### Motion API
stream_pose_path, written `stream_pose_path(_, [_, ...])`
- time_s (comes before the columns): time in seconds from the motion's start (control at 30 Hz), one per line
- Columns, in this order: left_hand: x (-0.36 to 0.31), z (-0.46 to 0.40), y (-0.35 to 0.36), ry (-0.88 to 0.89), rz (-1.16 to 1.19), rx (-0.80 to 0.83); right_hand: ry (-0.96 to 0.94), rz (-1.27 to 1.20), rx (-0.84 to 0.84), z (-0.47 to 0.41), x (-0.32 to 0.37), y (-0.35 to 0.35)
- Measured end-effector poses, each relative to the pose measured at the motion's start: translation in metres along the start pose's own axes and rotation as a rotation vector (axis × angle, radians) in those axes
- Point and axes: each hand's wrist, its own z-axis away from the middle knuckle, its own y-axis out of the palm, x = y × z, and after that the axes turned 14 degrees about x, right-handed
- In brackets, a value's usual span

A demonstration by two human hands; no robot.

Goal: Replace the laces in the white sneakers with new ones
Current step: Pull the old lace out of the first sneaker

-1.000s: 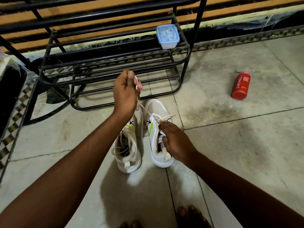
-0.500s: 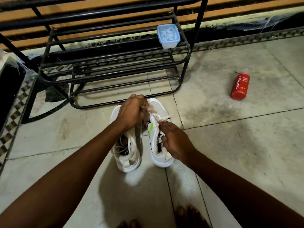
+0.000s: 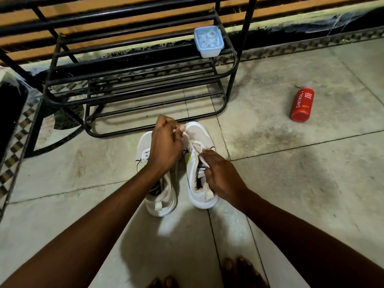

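A white lace (image 3: 192,142) is pinched in the left hand (image 3: 166,144) while the right sneaker (image 3: 199,163), beside its mate (image 3: 160,194) on the tiled floor (image 3: 291,183), is gripped by the right hand (image 3: 220,175).

One head-worn camera looks forward and steeply down, close above the black shoe rack (image 3: 135,80), which fills the upper left of the view.

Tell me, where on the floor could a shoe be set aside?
Bare tile lies between the right sneaker and the red bottle, and left of the left sneaker. It is crowded between the sneakers and the black rack.
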Motion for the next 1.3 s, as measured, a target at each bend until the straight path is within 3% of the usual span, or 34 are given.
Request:
stream_pose_path(0.07, [0.000,-0.001,0.004,-0.021,0.066,0.104,0.031,-0.023,-0.004,0.000,0.003,0.002])
stream_pose_path(0.13, [-0.005,-0.001,0.008,-0.112,0.367,0.209,0.046,-0.062,-0.009,0.001,0.004,0.002])
stream_pose_path(0.17, [-0.007,-0.003,0.010,-0.161,0.535,0.226,0.038,-0.076,-0.012,0.002,0.004,0.001])
stream_pose_path(0.23, [-0.006,-0.008,0.012,-0.195,0.638,0.195,0.023,-0.071,-0.007,0.006,0.002,0.000])
stream_pose_path(0.33, [0.005,-0.016,0.009,-0.170,0.367,0.203,0.072,0.022,0.035,0.007,0.000,0.002])
stream_pose_path(0.6, [0.027,-0.021,0.005,-0.130,-0.141,0.515,0.231,0.108,0.034,0.001,0.002,0.012])
stream_pose_path(0.83, [0.027,-0.023,-0.002,0.062,-0.315,0.482,0.240,0.174,0.021,-0.002,0.004,0.014])
stream_pose_path(0.93, [0.031,-0.025,-0.001,0.032,-0.397,0.503,0.242,0.172,0.048,-0.002,0.005,0.012])
stream_pose_path(1.3, [0.037,-0.021,-0.006,-0.032,-0.021,0.485,0.268,0.151,0.028,-0.001,0.004,0.013])
